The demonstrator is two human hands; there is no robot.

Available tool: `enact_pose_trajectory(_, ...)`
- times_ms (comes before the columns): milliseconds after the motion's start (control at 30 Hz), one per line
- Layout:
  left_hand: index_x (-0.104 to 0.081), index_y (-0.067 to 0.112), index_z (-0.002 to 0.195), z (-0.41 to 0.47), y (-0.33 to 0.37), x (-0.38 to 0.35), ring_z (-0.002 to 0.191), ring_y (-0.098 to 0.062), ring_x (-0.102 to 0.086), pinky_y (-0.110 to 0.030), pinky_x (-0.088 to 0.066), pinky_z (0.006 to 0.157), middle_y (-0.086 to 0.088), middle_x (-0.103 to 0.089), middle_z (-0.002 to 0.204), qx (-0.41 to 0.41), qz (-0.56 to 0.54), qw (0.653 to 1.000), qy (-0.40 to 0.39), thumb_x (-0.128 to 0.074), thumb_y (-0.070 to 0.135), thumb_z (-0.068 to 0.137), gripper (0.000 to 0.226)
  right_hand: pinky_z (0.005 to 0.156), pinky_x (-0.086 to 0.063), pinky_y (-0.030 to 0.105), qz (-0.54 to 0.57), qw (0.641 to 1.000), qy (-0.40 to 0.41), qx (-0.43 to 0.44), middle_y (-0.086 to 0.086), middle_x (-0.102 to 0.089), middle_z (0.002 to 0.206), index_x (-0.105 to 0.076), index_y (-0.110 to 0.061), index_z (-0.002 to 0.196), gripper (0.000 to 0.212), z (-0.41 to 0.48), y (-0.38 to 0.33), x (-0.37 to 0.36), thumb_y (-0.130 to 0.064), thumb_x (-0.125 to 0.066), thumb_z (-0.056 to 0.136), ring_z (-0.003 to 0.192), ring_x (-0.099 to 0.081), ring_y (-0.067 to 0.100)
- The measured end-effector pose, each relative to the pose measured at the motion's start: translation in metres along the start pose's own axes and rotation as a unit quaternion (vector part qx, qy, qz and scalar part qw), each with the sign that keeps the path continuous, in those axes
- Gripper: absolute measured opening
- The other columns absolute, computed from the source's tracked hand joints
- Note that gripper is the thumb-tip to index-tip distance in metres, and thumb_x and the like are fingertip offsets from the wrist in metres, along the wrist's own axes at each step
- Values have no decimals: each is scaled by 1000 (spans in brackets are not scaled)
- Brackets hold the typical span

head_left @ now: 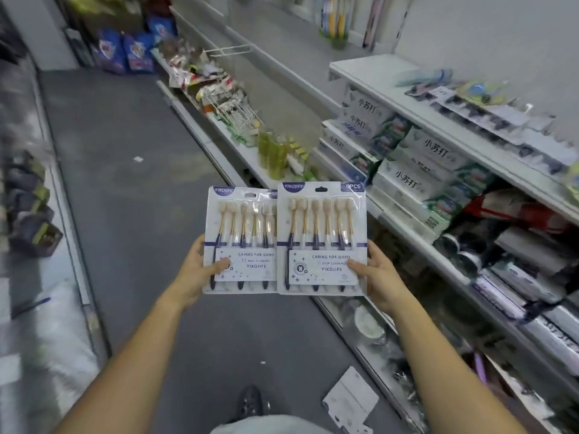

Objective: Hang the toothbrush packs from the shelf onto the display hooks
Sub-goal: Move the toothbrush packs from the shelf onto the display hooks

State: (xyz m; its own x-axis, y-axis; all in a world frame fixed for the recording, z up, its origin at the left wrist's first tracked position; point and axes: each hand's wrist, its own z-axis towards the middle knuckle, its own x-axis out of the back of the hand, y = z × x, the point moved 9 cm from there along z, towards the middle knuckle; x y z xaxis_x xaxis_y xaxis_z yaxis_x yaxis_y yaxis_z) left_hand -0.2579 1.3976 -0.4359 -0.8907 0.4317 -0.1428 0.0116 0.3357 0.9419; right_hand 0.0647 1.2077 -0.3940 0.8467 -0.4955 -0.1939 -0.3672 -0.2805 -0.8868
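While I am standing in the aisle, my left grip (200, 270) is pinching one toothbrush pack (241, 239) by its lower outer edge, and my right grip (376, 277) is pinching a second pack (322, 236) likewise, both upright between my grips. I am judging them light, stiff and slick, so holding low is leaving the hang hole (321, 189) free. The second pack is covering the first's inner edge; the wire hook (228, 50) far ahead is showing blurred.

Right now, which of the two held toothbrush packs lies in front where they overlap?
The right pack, held by the right hand: its left edge covers the right edge of the left pack in the left hand, hiding its corner label.
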Motion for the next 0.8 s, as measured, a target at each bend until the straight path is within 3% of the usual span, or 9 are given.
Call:
enact_pose_trajectory(133, -52, 29, 129, -3, -34, 77, 109, -17, -70, -32, -61, 88, 9, -76, 110, 26, -4, 998, 52, -71, -6, 86, 59, 98, -52, 60, -16, 999, -18, -49, 20, -68, 127, -54, -13, 136, 58, 36, 50, -55, 10, -65, 84, 117, -65, 41)
enact_pose_trajectory(233, -47, 23, 139, -6, -56, 121, 108, -14, -71, -30, -61, 86, 7, -76, 112, 49, -17, 995, 83, -69, -8, 87, 65, 91, -59, 49, -17, 997, -25, -75, 20, -68, 127, -59, -13, 129, 63, 54, 67, -82, 1, -77, 70, 116, -66, 39)
enact_pose_trajectory(300, -44, 20, 144, -6, -66, 142, 108, -13, -71, -29, -60, 85, 5, -75, 115, 63, -23, 992, 103, -70, -7, 86, 69, 86, -61, 45, -23, 995, -28, -91, 19, -70, 124, -60, -14, 124, 55, 68, 73, -93, 5, -73, 74, 114, -67, 37)
enact_pose_trajectory(400, -43, 18, 145, 1, -73, 169, 108, -13, -71, -26, -60, 83, 3, -73, 118, 76, -30, 989, 127, -70, -7, 87, 69, 86, -61, 48, -54, 990, -44, -120, 18, -70, 123, -58, -13, 130, 50, 96, 80, -108, 13, -62, 87, 112, -69, 37)
enact_pose_trajectory(533, -42, 15, 146, 27, -72, 193, 114, -19, -68, -27, -59, 85, -9, -68, 129, 90, -26, 986, 140, -70, -7, 88, 69, 88, -59, 54, -75, 984, -70, -146, 17, -70, 125, -56, -15, 136, 54, 147, 82, -132, 11, -62, 89, 113, -69, 37)
enact_pose_trajectory(633, -44, 16, 146, 56, -69, 207, 113, -16, -68, -23, -58, 82, -7, -69, 129, 102, -24, 983, 148, -72, -6, 87, 69, 93, -55, 60, -63, 984, -78, -148, 16, -70, 125, -56, -18, 135, 53, 196, 80, -151, 9, -63, 90, 114, -68, 38)
enact_pose_trajectory(800, -46, 19, 145, 118, -56, 239, 114, -19, -69, -39, -54, 101, -3, -73, 123, 124, -46, 972, 194, -80, 10, 74, 79, 85, -60, 54, -48, 979, -102, -170, 15, -71, 125, -53, -18, 138, 58, 292, 69, -189, 9, -65, 88, 112, -69, 36)
